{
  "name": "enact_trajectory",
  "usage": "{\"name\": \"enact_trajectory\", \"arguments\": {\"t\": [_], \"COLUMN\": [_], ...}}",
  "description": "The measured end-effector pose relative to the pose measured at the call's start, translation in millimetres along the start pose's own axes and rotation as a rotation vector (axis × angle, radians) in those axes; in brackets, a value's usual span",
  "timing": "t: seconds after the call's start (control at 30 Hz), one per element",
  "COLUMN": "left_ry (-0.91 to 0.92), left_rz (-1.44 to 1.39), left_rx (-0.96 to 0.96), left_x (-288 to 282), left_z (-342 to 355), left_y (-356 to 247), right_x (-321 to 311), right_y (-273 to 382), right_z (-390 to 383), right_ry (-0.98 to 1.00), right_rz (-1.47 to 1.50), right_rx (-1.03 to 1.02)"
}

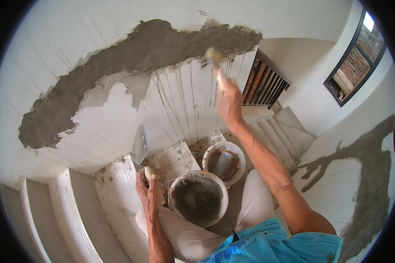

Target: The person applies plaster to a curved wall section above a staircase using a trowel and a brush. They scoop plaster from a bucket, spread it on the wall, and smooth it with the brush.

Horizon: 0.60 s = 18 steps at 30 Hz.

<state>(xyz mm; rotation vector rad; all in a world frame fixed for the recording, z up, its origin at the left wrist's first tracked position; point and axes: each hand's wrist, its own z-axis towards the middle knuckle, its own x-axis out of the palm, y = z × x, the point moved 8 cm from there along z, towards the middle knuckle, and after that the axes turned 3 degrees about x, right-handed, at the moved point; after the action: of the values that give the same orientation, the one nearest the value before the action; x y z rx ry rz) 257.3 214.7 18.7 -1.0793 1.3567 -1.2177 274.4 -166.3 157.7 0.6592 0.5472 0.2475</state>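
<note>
My left hand (149,190) grips the wooden handle of a trowel (139,144), its metal blade pointing up near the wall. In my raised right hand (229,103) is a brush (213,57), somewhat blurred, its head at the lower edge of a long grey mortar patch (149,48) on the white wall (105,127). Whether the bristles touch the wall is hard to tell. Between my knees stands a bucket (226,197) holding dark grey mortar (199,197). Just beyond it is a second bucket (242,164) with murky liquid inside.
Stairs (81,206) run down at the left, and more steps (276,136) lie at the right. Splashes mark the step (173,158) beside the buckets. A dark railing (265,81) and a barred window (357,52) are beyond. Grey mortar (373,175) also covers part of the right wall.
</note>
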Motion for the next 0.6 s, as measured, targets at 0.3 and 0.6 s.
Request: {"name": "enact_trajectory", "arguments": {"t": [0.3, 0.6], "left_ry": [-0.013, -0.043], "left_rz": [-0.018, -0.042], "left_rx": [-0.003, 0.035], "left_x": [1, -5], "left_z": [-4, -3], "left_y": [-7, -7], "right_x": [-37, 31], "right_y": [-26, 43], "right_z": [27, -62], "right_ry": [-0.236, 0.254], "right_rz": [-0.150, 0.242], "right_rx": [-0.006, -0.100]}}
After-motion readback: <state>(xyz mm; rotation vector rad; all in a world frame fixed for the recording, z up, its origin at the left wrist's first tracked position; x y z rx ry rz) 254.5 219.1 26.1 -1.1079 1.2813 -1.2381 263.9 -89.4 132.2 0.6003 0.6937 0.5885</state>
